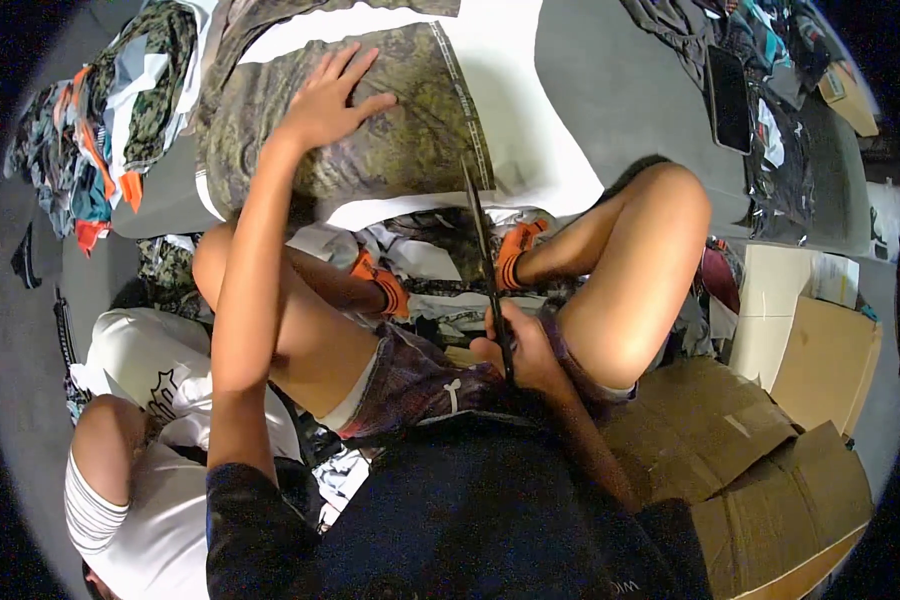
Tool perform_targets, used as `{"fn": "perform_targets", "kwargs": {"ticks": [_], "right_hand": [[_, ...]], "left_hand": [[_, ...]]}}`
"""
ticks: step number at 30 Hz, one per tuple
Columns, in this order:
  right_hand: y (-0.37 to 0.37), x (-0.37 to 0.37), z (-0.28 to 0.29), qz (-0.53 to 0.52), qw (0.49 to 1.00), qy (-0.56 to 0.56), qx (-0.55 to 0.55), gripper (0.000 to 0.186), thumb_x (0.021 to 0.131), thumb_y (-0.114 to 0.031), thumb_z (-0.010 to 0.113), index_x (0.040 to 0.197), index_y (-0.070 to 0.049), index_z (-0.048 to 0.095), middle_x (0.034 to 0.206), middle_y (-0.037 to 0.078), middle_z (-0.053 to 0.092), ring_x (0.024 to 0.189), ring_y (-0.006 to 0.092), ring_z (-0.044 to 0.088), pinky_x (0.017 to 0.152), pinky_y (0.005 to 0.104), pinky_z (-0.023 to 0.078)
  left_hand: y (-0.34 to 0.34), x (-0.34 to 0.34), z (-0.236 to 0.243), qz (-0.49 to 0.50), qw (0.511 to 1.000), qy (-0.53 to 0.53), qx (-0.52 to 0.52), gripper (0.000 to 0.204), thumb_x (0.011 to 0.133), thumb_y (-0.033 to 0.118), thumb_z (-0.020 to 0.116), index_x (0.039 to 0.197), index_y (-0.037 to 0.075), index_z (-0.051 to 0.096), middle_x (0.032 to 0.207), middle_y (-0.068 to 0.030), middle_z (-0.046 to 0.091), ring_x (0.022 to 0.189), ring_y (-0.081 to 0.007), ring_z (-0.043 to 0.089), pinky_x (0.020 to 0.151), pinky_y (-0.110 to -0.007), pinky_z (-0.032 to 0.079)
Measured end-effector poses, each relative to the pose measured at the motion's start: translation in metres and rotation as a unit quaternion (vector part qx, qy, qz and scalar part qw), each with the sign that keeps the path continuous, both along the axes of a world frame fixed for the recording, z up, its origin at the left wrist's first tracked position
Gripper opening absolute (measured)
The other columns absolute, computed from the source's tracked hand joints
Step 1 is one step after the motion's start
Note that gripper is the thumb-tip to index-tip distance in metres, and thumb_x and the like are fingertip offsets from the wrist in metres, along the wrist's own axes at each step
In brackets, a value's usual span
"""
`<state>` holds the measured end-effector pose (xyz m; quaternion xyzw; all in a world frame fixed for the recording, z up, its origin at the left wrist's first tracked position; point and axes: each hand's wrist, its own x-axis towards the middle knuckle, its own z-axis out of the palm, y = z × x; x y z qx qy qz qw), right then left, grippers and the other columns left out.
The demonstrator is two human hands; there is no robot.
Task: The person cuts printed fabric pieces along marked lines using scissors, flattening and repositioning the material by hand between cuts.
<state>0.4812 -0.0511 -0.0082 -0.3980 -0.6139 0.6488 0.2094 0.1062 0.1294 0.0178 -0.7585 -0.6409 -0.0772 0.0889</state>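
Observation:
Camouflage-printed fabric point(410, 130) with white borders lies spread over the grey surface in front of me. My left hand point(325, 105) rests flat on it, fingers stretched and thumb apart. Down by my lap, my right hand point(525, 345) is closed around a long, thin, dark blade-like tool point(487, 250). It points away from me, its tip over the fabric's near right corner. Seen almost edge-on, the tool does not show its exact kind.
Fabric scraps point(150, 90) heap at the far left. A black phone point(728, 100) lies at the right beside more scraps. Flattened cardboard point(690, 420) and a box point(820, 350) stand near my right side. Another person in white point(160, 500) sits close at my left.

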Motion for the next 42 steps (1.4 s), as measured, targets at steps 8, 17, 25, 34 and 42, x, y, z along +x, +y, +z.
{"fn": "perform_targets", "kwargs": {"ticks": [8,17,25,34,42], "right_hand": [[-0.003,0.004,0.003,-0.027,0.998,-0.046,-0.02,0.029,0.083,-0.026,0.073,0.084,-0.007,0.05,0.066,0.0,0.047,0.058,0.0118,0.04,0.056,0.0264,0.034],[-0.001,0.001,0.003,-0.024,0.996,-0.056,-0.063,0.027,0.083,-0.023,0.071,0.082,-0.008,0.049,0.067,0.0,0.046,0.06,0.0113,0.039,0.059,0.0253,0.034],[0.008,0.0,0.002,-0.057,0.995,-0.038,-0.071,0.021,0.083,-0.018,0.068,0.081,-0.008,0.049,0.067,-0.001,0.045,0.06,0.0111,0.039,0.06,0.0251,0.035],[0.01,0.003,0.012,-0.059,0.992,-0.084,-0.072,0.019,0.082,-0.016,0.067,0.079,-0.008,0.05,0.065,-0.001,0.045,0.059,0.0111,0.039,0.059,0.0244,0.034],[0.024,-0.013,0.02,-0.027,0.992,-0.125,-0.004,0.021,0.082,-0.017,0.068,0.079,-0.008,0.05,0.066,-0.003,0.045,0.059,0.0104,0.037,0.057,0.0242,0.032]], "left_hand": [[0.055,0.034,0.082,0.262,0.906,0.095,-0.317,0.072,0.088,0.071,0.038,0.139,0.02,0.047,0.145,-0.0117,0.04,0.131,-0.0294,0.042,0.099,-0.05,0.041],[0.149,0.048,-0.002,-0.052,0.992,-0.037,-0.106,0.069,0.091,0.057,0.045,0.144,0.013,0.036,0.148,-0.0119,0.036,0.131,-0.0315,0.04,0.107,-0.042,0.034],[0.143,0.068,0.024,-0.005,0.964,-0.136,-0.229,0.063,0.094,0.049,0.045,0.14,0.006,0.043,0.142,-0.0158,0.045,0.125,-0.0347,0.045,0.107,-0.041,0.033],[0.038,0.074,0.033,-0.183,0.941,-0.273,-0.08,0.086,0.081,0.059,0.06,0.148,0.016,0.029,0.154,-0.0091,0.026,0.141,-0.0297,0.027,0.113,-0.044,0.025],[-0.01,0.044,0.01,-0.224,0.971,-0.083,-0.022,0.104,0.073,0.068,0.061,0.15,0.012,0.02,0.155,-0.0082,0.024,0.142,-0.0277,0.023,0.113,-0.041,0.024]]}}
